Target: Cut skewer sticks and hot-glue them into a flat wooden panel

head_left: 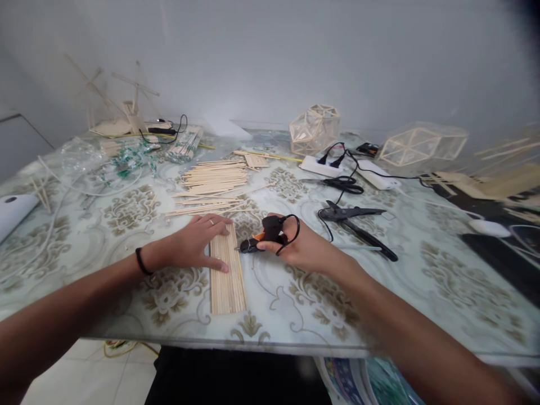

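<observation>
Beige wood makes the flat panel of side-by-side sticks (228, 291) under my open, spread left hand (201, 242); at the panel's three o'clock edge, my right hand (292, 243) grips a black, orange-triggered glue gun (272, 226). Gluing seems underway; next calls for steady aim

1. Table (295, 315): pale surface, brown floral pattern.
2. Near edge, centre: flat wooden-stick panel (228, 295).
3. Behind panel: loose wooden sticks (215, 179), roughly parallel.
4. Right of sticks: scissors (346, 184), black-handled cutter (358, 229), white power strip (314, 165).
5. Rear: faceted stick frame (314, 132); rear left: bagged stick bundle (185, 144).
</observation>
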`<state>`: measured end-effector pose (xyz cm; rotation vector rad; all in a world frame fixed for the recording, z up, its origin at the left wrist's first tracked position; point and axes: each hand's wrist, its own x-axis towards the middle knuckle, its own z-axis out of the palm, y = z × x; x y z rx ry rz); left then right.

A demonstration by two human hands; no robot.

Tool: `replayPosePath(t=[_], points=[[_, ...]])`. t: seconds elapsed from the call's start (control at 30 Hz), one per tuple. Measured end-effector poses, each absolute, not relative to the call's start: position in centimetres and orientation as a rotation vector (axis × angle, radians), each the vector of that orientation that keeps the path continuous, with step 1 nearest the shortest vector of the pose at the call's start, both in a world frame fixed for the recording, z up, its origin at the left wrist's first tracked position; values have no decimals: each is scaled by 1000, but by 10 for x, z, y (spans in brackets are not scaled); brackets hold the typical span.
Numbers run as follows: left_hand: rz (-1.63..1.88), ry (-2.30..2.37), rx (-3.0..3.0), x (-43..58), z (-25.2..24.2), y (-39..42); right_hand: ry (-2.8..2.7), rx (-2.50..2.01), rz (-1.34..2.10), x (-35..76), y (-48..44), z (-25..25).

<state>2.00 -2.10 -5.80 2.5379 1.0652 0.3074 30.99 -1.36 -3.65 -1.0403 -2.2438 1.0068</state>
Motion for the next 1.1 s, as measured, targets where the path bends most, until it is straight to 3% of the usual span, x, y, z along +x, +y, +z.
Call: replayPosePath(t=[0.57, 1.1], points=[[323, 1074, 2546, 21, -59, -21, -2250, -1037, 820, 298, -5, -44], [292, 1070, 2555, 21, -57, -20, -2241, -946, 1042, 306, 0, -38]])
